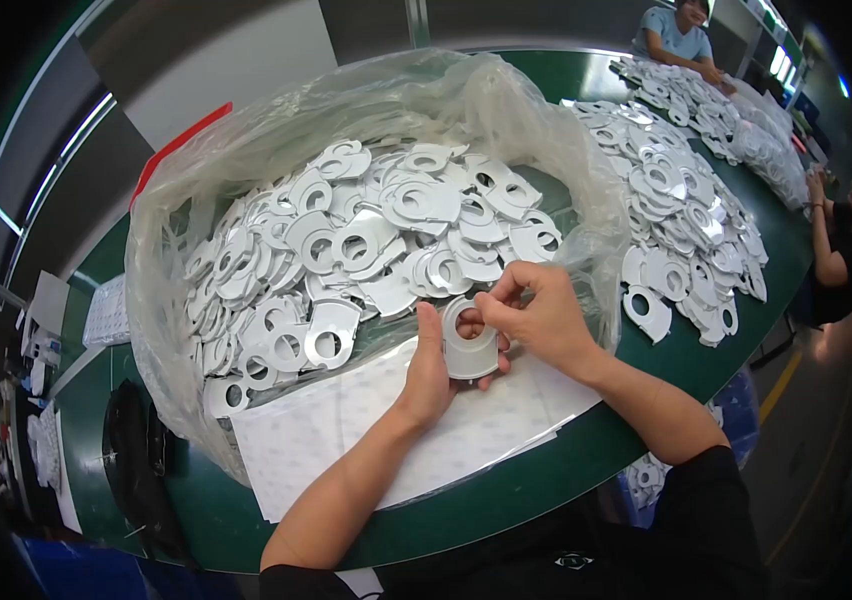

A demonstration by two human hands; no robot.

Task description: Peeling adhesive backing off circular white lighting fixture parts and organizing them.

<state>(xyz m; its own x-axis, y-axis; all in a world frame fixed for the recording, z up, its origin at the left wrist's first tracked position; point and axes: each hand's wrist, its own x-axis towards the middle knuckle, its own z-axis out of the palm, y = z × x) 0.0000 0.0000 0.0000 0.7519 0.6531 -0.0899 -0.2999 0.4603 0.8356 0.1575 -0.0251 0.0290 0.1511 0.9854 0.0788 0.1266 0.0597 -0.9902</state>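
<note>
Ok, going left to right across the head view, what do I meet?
Black bundle → left hand → held white ring-shaped part → right hand → right-hand pile of white parts → co-worker in black.

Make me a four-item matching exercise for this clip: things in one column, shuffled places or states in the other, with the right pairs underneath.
1. Left hand
2. Plastic bag
3. Red strip
4. White sheets

A. Slants along the upper left edge of the bag
B. Lie flat beneath the hands
C. Holds one white part from its left side
D. Translucent, spread open around a large heap of white parts

Pairs: 1-C; 2-D; 3-A; 4-B
</note>
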